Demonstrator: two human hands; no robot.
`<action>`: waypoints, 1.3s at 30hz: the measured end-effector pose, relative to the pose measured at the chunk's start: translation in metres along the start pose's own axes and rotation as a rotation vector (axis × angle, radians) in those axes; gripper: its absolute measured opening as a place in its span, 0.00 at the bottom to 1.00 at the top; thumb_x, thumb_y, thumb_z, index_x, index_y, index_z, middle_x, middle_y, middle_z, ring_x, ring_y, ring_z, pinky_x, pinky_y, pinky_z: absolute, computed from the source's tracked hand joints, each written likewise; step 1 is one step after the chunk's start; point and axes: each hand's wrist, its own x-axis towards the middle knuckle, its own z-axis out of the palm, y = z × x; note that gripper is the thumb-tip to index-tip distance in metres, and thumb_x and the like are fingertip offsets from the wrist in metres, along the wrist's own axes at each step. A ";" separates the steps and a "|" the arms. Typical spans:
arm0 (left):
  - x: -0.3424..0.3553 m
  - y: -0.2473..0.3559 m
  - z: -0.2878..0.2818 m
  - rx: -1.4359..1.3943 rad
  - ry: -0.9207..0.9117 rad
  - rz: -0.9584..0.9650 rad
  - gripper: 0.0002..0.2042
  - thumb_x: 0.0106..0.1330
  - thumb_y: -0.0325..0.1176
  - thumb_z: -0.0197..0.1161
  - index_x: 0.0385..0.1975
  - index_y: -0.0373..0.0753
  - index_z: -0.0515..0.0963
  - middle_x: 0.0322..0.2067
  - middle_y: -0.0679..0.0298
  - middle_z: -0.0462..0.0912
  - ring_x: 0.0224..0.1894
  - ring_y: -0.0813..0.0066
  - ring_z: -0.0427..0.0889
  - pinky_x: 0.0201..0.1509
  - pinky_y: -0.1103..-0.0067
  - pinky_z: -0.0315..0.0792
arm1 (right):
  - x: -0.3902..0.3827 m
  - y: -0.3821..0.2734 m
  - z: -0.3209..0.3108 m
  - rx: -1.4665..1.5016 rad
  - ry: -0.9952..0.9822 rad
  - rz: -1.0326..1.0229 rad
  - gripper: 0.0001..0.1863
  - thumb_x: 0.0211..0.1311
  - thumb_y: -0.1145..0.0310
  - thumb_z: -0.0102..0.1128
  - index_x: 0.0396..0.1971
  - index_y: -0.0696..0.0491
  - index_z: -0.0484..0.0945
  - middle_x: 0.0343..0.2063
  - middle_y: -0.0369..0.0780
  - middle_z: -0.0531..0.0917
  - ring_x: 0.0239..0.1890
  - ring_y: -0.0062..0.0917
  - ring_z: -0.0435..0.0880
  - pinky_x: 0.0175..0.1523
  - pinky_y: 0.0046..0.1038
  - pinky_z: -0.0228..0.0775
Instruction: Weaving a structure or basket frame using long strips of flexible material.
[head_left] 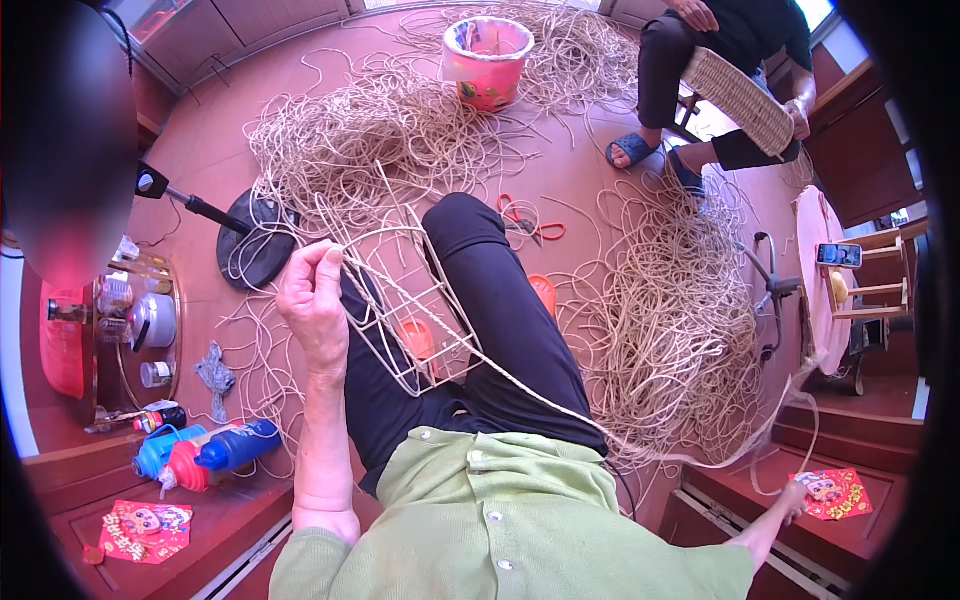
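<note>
A pale wire frame [440,300], like an open basket skeleton, rests between my thighs. My left hand [315,305] is closed at its upper left corner, thumb and fingers pinching a cream cord [520,373]. This cord runs from there diagonally over the frame and my right thigh, then sweeps loosely out to the right. Far to the lower right, my right hand [792,500] is stretched out at the end of my arm, its fingers closed around the cord. A loop of the cord, smeared by motion, rises above that hand.
Heaps of loose cord [670,330] cover the floor. Red-handled scissors [530,222] lie beyond my knees. A black round stand base [257,240] is at left, a lined pink bin [490,65] ahead. Bottles [235,445] lie at lower left. Another person holds a woven panel [740,100].
</note>
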 end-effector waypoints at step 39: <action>-0.019 0.036 -0.008 -0.085 -0.021 -0.030 0.08 0.71 0.24 0.61 0.47 0.32 0.79 0.35 0.67 0.82 0.31 0.84 0.79 0.38 0.86 0.73 | -0.680 -0.820 -0.225 0.625 -0.017 -2.173 0.21 0.69 0.43 0.55 0.29 0.43 0.88 0.25 0.41 0.87 0.30 0.35 0.88 0.36 0.39 0.79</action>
